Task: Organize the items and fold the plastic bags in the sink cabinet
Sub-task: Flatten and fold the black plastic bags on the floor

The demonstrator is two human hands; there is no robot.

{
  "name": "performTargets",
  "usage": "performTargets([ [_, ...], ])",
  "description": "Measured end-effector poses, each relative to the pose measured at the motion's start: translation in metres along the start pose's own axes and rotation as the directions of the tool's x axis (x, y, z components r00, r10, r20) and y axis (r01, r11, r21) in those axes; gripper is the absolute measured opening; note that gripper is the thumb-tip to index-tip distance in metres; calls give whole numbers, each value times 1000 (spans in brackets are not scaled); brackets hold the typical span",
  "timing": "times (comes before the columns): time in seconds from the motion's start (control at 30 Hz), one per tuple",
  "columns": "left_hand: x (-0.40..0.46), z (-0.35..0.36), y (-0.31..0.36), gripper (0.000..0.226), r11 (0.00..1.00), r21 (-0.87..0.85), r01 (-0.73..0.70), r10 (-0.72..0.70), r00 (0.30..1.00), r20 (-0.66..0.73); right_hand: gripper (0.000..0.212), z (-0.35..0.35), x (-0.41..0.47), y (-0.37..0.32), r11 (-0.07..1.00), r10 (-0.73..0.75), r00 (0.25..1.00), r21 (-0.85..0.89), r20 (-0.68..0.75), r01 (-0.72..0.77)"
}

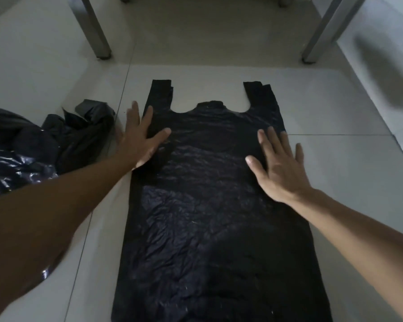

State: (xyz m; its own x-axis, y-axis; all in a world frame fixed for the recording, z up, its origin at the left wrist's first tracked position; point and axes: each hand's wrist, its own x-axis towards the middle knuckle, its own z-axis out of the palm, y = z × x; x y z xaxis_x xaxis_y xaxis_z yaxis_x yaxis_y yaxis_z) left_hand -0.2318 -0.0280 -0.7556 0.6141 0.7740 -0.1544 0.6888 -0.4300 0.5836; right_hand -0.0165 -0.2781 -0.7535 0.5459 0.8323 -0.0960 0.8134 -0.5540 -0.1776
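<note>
1. A heap of crumpled bags [33, 145] lies at the left, not yet folded.
2. The left hand [140, 138] presses flat, fingers straight, on the bag's left edge.
3. The black bag [207, 217] is spread flat on the floor tiles [335, 163], handles pointing away, long axis running near-to-far; I judge folding hasn't begun.
4. The right hand [282, 168] rests flat, fingers spread, on its right side.

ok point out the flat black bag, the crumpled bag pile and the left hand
flat black bag [207, 217]: head view, middle of its body
crumpled bag pile [33, 145]: head view, glossy folds
left hand [141, 138]: head view, back of hand
</note>
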Motion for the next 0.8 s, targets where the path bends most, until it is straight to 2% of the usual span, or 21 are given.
performTargets([
  [0.07,-29,8,17,73,949,242,-204,236,966,-110,78,3,-17,-22,997,-80,997,16,-1,80],
  [0.13,-66,27,37,73,851,365,-378,419,907,-35,74,14,-35,-41,987,-158,987,-7,16,158],
  [0.17,-85,41,44,75,805,407,-432,453,890,48,73,21,-44,-46,984,-177,984,-21,27,178],
  [0.23,-117,66,48,80,741,497,-451,414,890,190,72,34,-59,-46,984,-169,984,-56,53,172],
  [0.3,-136,82,40,85,728,550,-411,327,912,248,74,43,-69,-36,982,-150,985,-100,86,158],
  [0.47,-145,88,33,87,727,585,-360,249,932,264,78,40,-67,-26,972,-162,977,-149,138,182],
  [0.63,-175,72,44,88,745,566,-352,272,936,224,76,24,-102,-25,998,-34,995,-54,91,39],
  [0.73,-218,73,36,87,710,568,-416,339,909,243,75,26,-152,-22,992,-77,993,-91,85,85],
  [0.8,-243,77,20,87,702,579,-414,327,910,255,75,32,-181,-15,982,-126,984,-127,129,142],
])
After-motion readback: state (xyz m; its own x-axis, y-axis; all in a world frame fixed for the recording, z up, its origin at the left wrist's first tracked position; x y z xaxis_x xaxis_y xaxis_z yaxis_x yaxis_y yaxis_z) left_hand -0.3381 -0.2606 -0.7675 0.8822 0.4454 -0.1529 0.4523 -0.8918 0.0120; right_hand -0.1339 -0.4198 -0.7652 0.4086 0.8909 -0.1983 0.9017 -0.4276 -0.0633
